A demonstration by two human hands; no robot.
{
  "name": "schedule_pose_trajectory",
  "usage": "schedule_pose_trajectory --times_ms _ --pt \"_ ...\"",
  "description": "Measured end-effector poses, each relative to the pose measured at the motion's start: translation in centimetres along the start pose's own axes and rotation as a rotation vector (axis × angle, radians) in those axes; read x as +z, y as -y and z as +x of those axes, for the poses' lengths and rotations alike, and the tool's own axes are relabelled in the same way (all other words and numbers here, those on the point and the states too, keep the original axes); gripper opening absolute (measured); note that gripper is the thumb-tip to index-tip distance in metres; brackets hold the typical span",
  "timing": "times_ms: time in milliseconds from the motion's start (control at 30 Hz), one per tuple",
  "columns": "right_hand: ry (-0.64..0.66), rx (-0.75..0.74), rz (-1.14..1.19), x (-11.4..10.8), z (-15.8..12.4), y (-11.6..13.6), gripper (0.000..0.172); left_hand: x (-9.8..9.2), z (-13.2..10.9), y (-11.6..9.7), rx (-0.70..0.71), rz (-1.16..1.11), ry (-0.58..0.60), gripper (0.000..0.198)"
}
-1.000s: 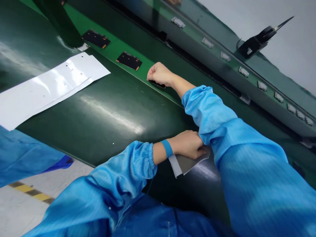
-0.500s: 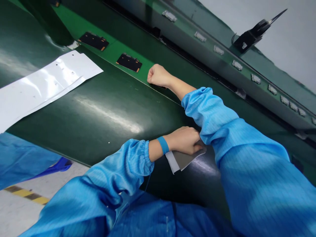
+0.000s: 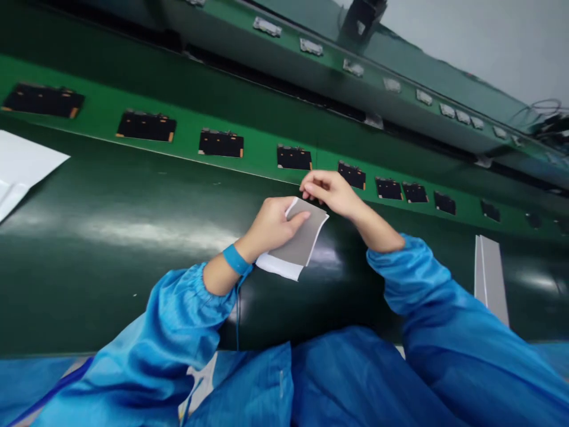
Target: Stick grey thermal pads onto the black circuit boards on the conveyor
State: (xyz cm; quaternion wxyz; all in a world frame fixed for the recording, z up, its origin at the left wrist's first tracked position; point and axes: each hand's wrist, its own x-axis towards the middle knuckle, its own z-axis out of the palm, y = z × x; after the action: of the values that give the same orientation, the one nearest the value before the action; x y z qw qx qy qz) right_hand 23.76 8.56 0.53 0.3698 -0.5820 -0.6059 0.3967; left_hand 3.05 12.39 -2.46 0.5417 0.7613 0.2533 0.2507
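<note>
My left hand [image 3: 276,224] is closed on a small stack of grey sheets with white backing [image 3: 299,240], its thumb lying flat on the grey face. A blue band [image 3: 237,259] circles the left wrist, and a thin blue cord hangs from it. Just above the far corner of the stack, my right hand [image 3: 326,191] has its fingers curled in with thumb and fingertips together. Whether anything small is between them cannot be made out. Directly behind the hands lies a flat black board with small orange patches [image 3: 294,158].
Several similar black boards [image 3: 221,144] line the bright green strip [image 3: 262,155]. White sheets [image 3: 26,163] lie at the left, and a long grey-white strip [image 3: 491,276] at the right. Small silvery parts [image 3: 311,47] sit along the raised ledge behind. Black equipment [image 3: 362,21] stands beyond.
My view has swung to the right. My right hand has come back from the boards to the stack's far edge. My left hand has raised the sheets, now showing more of the grey face.
</note>
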Motion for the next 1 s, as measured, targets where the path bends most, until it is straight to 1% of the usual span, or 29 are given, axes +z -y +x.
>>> schedule_pose_trajectory --times_ms 33,100,133,200,367,467,533,600,633,700,800,900,1000 --pt "-0.034 0.026 0.069 0.0 -2.2 -0.8 0.055 0.0 0.0 -0.1 -0.024 -0.016 -0.020 0.030" --pt "-0.111 0.053 0.173 0.7 -5.2 -1.9 0.057 -0.2 -0.1 -0.3 -0.065 -0.023 -0.043 0.033" --pt "-0.141 0.054 0.201 1.1 -6.0 -2.2 0.056 -0.3 -0.1 -0.4 -0.082 -0.022 -0.048 0.034" --pt "-0.184 0.041 0.219 1.6 -6.7 -2.5 0.050 -0.4 -0.1 -0.7 -0.102 -0.015 -0.057 0.033" --pt "-0.243 -0.030 0.109 1.5 -6.6 -2.4 0.022 -0.8 -0.1 -1.0 -0.132 0.024 -0.095 0.032" --pt "-0.269 -0.092 -0.010 1.6 -6.7 -2.4 0.010 -0.9 -0.1 -0.9 -0.149 0.043 -0.115 0.034" --pt "-0.315 -0.203 -0.119 1.8 -6.9 -2.4 0.009 -1.0 -0.1 -0.7 -0.151 0.056 -0.125 0.036" --pt "-0.391 -0.328 -0.228 2.1 -6.9 -2.4 0.013 -1.0 -0.1 -0.6 -0.159 0.057 -0.140 0.037" --pt "-0.431 -0.365 -0.263 2.1 -6.9 -2.4 0.016 -0.9 0.0 -0.5 -0.165 0.053 -0.147 0.038" --pt "-0.476 -0.352 -0.271 2.3 -6.9 -2.5 0.016 -0.9 0.0 -0.5 -0.175 0.042 -0.152 0.038" --pt "-0.444 -0.243 -0.184 2.4 -6.7 -2.6 0.004 -0.8 0.0 -0.6 -0.179 0.034 -0.135 0.037" --pt "-0.400 -0.187 -0.127 2.6 -6.5 -2.7 0.017 -0.7 -0.1 -0.9 -0.174 0.034 -0.110 0.034" --pt "-0.418 -0.202 -0.155 3.1 -6.7 -2.4 0.019 -0.6 0.0 -1.1 -0.159 0.028 -0.093 0.032"
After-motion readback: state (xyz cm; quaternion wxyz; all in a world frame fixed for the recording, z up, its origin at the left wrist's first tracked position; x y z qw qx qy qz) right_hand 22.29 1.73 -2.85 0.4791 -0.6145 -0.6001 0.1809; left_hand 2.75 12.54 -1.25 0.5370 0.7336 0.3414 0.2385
